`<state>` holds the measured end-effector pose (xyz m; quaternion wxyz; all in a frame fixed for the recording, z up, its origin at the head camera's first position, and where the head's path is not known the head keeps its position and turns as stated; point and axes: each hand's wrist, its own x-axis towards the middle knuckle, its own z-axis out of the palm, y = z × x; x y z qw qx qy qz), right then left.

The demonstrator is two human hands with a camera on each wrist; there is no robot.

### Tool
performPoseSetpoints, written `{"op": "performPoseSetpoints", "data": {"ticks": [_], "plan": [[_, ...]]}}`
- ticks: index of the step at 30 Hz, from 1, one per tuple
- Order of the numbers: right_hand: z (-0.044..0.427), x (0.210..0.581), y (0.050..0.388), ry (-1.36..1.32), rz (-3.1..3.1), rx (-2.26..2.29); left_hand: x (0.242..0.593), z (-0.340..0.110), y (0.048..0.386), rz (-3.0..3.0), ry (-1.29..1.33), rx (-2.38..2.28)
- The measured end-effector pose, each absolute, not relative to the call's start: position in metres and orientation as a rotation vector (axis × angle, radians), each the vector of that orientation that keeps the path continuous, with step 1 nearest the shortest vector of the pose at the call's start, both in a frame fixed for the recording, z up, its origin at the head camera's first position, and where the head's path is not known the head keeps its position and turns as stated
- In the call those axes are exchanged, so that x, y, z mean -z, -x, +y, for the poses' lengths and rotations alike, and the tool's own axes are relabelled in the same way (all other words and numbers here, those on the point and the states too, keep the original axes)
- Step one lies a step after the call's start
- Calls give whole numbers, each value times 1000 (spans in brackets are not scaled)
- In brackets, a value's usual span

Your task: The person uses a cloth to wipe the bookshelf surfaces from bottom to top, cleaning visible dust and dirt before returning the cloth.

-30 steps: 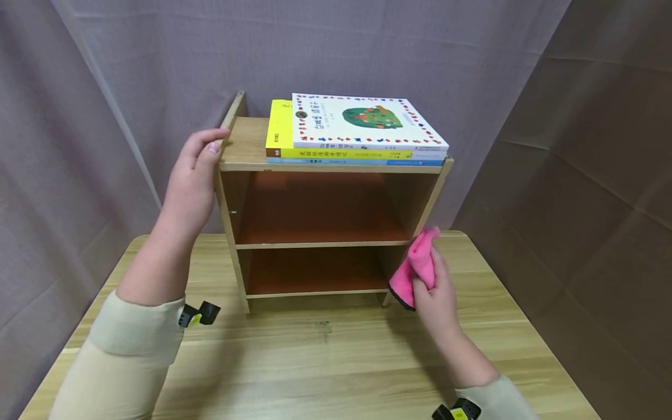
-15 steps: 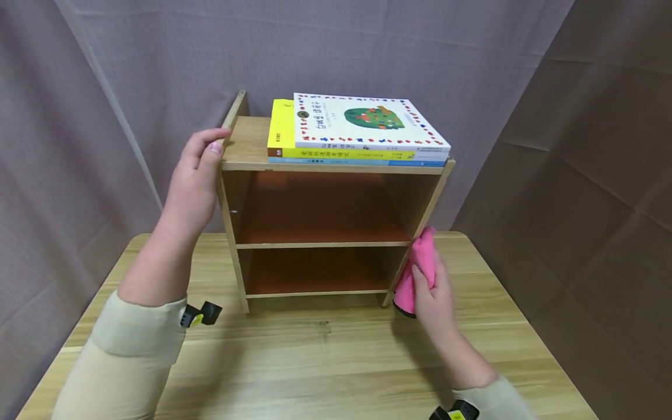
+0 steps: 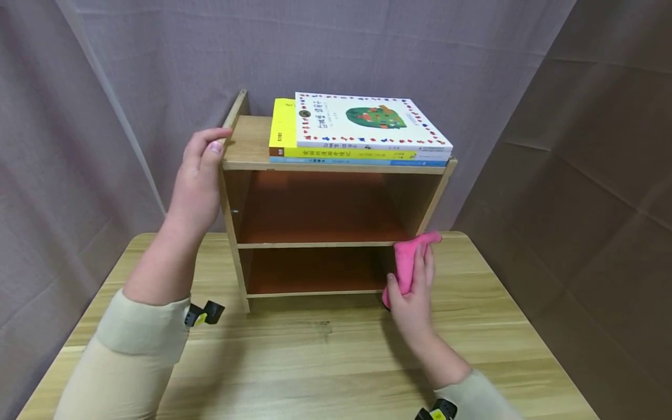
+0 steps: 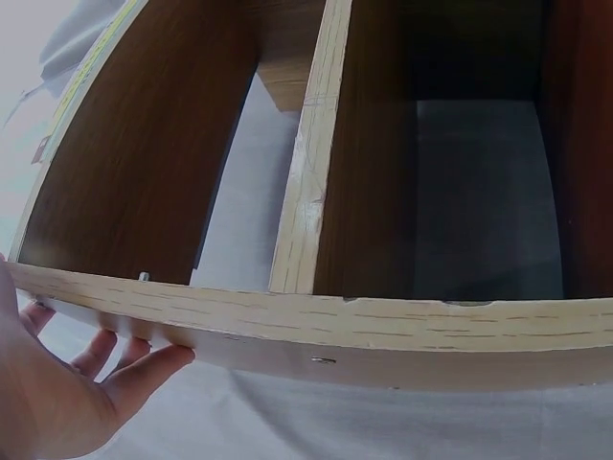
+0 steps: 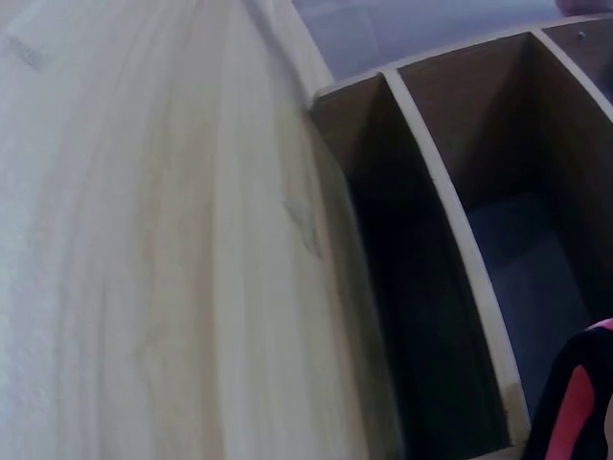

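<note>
A small wooden bookshelf stands on the table, its compartments facing me. My left hand grips the top of its left side panel, thumb at the front edge; in the left wrist view several fingers lie against the panel's outer face. My right hand holds a pink cloth with a dark edge against the front of the right side panel, low down. The cloth hides that part of the panel. Only a bit of the cloth shows at the corner of the right wrist view.
A stack of books, white on yellow on blue, lies on the bookshelf's top board, towards the right. Grey curtain hangs close behind, with a brownish curtain on the right. The wooden table extends towards me.
My right hand has moved with the pink cloth from the outer side of the right panel leftward onto its front edge. My left hand keeps its grip in the same place.
</note>
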<state>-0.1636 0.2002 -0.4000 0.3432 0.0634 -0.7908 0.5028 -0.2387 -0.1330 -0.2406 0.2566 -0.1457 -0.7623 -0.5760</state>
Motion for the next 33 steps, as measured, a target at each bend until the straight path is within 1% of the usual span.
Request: {"op": "performPoseSetpoints", "data": {"ticks": [5,9,12,21,27,33], "plan": [[197,413,167,-228,-1995,-1259,241,-132,239,-2059,407,1567],[205,435,179,-246,-2014,-1271,241,-132,240,-2057,415,1560],[210,450,187,-209,-2059,-1289,241,-133,241,-2049,419,1555],[206,469,188,-68,-2141,-1327,241,-132,241,-2047,422,1573],[202,470,185,-32,-2154,-1378,242,-133,240,-2057,416,1556],[191,445,169,-23,-2080,-1545,242,-133,241,-2048,422,1559]]}}
